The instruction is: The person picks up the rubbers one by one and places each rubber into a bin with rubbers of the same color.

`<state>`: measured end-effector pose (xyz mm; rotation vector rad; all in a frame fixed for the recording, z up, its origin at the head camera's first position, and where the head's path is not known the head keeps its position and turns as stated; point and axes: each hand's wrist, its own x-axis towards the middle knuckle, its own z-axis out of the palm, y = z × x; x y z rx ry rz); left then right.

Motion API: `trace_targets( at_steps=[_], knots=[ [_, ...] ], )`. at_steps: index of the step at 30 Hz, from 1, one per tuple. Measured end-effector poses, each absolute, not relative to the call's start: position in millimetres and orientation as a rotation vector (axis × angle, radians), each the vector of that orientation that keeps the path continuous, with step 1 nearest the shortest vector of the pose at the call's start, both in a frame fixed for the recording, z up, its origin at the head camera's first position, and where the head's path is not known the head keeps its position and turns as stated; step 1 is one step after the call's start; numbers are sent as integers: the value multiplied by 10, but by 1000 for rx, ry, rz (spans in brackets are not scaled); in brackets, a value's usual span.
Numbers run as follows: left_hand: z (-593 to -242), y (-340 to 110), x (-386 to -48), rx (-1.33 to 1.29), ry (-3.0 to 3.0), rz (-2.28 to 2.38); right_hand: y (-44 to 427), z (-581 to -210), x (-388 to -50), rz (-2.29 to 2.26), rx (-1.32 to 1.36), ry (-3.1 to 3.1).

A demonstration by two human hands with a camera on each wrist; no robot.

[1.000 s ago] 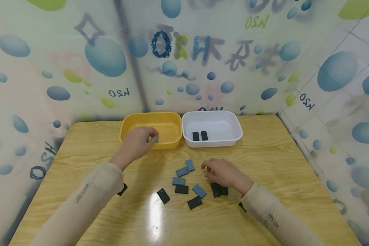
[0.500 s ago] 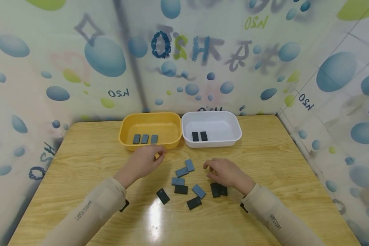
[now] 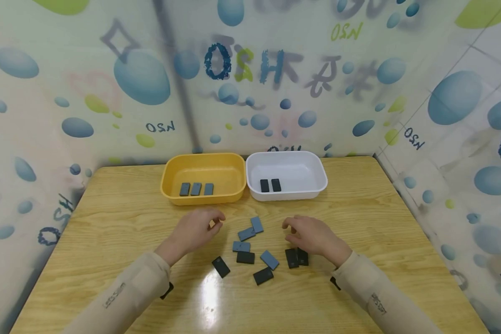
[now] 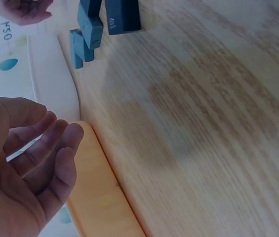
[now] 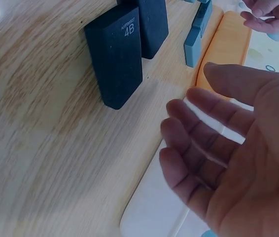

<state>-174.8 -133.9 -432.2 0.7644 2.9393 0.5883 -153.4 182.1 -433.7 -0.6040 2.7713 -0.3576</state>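
Note:
In the head view my left hand (image 3: 192, 234) hovers over the table in front of the yellow tray, fingers loosely curled around nothing. My right hand (image 3: 317, 237) hangs just above two black erasers (image 3: 292, 258), also holding nothing. The right wrist view shows "4B" printed on a black eraser (image 5: 115, 54) below the relaxed fingers. Between the hands lie several blue erasers (image 3: 269, 260) and more black ones, such as the black eraser (image 3: 263, 276) nearest me. Three blue-grey erasers (image 3: 195, 189) stand in a row inside the yellow tray.
The yellow tray (image 3: 204, 201) and the white tray (image 3: 288, 196) stand side by side at the back of the wooden table (image 3: 359, 204). Two black erasers (image 3: 265, 185) sit in the white tray. A patterned wall covering (image 3: 250, 102) rises directly behind.
My left hand has come back out of the yellow tray toward me, exposing three blue-grey erasers there. My right hand has shifted slightly right.

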Motion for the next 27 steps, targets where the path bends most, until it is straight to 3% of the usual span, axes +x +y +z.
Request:
trace_targets(
  at_steps=[27],
  knots=[
    [-4444,-1386,-1698,751,2939,558,1956,-4398,-1319,-275,-354,2669]
  ],
)
